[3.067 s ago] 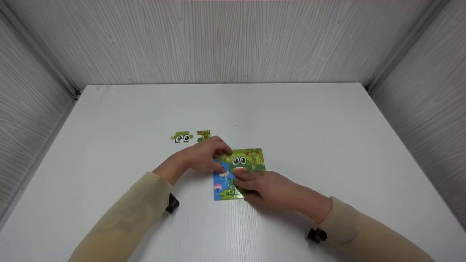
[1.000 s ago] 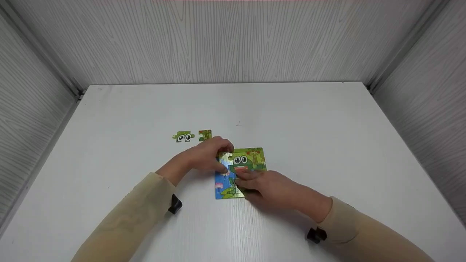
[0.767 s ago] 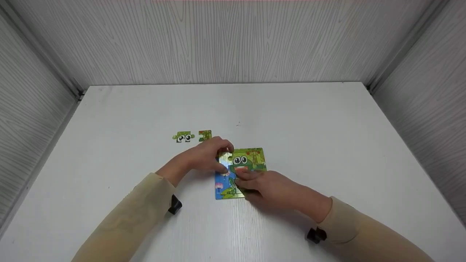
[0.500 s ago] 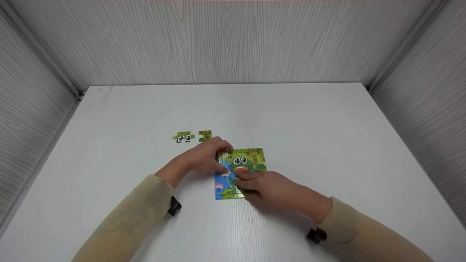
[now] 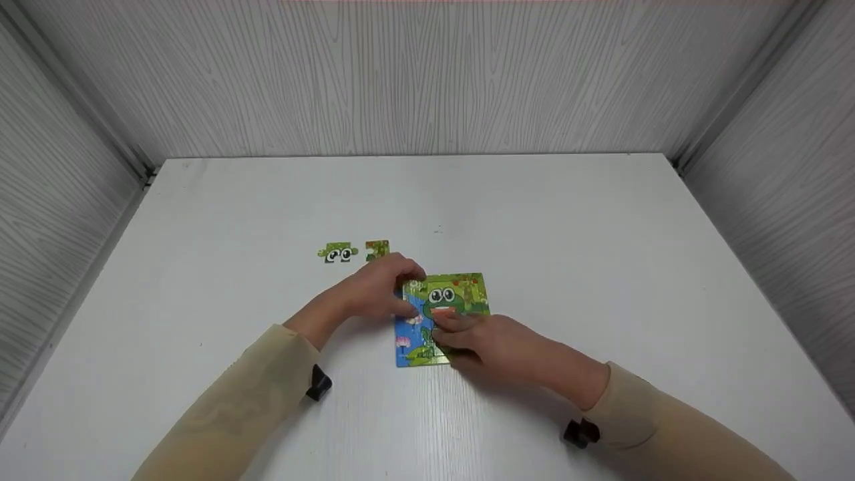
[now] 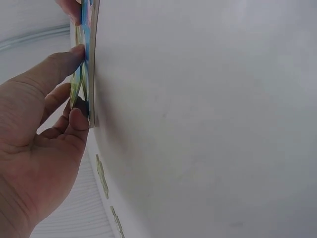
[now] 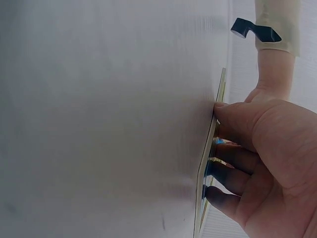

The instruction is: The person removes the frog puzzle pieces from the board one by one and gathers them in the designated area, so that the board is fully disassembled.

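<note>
Green frog puzzle is held on the white table: far-left corner pinched by left hand, near-right side gripped by right hand. Apparently one corner piece is being seated; level pressing is called for.

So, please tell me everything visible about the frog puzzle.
The frog puzzle is a thin, squarish, glossy board, wood or card by its look, showing a big-eyed green frog and pink flowers. It lies on the white table. The left hand grips its far left corner; the right hand holds and hides its near right corner.
</note>
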The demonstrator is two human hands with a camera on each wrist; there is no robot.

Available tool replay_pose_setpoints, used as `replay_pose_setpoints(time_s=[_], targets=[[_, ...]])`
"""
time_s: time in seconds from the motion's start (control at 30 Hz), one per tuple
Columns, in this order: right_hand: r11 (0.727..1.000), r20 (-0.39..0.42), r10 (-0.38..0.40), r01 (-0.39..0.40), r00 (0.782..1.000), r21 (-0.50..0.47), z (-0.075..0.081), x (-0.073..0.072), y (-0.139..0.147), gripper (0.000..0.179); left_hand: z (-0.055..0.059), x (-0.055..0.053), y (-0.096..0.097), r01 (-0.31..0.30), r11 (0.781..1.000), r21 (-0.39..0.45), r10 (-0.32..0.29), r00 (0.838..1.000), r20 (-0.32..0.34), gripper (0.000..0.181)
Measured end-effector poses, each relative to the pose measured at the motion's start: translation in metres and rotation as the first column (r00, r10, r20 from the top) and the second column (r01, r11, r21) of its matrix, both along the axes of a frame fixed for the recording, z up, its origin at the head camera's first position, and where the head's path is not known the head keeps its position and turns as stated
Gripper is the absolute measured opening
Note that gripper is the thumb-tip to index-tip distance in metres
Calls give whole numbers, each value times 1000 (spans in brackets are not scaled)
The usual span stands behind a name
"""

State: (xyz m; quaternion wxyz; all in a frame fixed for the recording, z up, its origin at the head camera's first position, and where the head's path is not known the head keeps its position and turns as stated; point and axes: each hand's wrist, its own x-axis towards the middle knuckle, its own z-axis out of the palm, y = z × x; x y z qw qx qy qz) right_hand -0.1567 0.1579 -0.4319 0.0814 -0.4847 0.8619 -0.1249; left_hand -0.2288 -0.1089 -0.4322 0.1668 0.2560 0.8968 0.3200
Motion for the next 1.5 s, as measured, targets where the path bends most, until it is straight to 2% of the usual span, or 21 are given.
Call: replay_pose_setpoints(time_s=[0.27,0.53,0.77,0.97,1.13,1.3,1.5], targets=[[1000,8,-1,1,1000,-3,0,0,0,46,1,0,-1,10,1000,-18,-9,1000,17,63],[1000,19,-9,9,1000,9,1,1,0,45,0,0,-2,9,1000,-30,-9,1000,5,64],[1000,7,-3,3,1000,3,0,0,1,45,-1,2,-1,-27,1000,-2,27,999,23,64],[1000,57,-24,23,998,18,1,0,2,45,-3,2,-1,-26,1000,6,25,1000,6,59],[999,57,-23,21,998,28,0,0,2,46,-2,3,-2,-29,999,19,29,1000,9,59],[999,62,-28,27,998,25,-1,0,2,46,0,3,-6,-36,998,42,37,999,-15,58],[1000,45,-15,14,999,9,-2,-1,2,45,7,4,-16,-86,992,87,88,996,-19,59]])
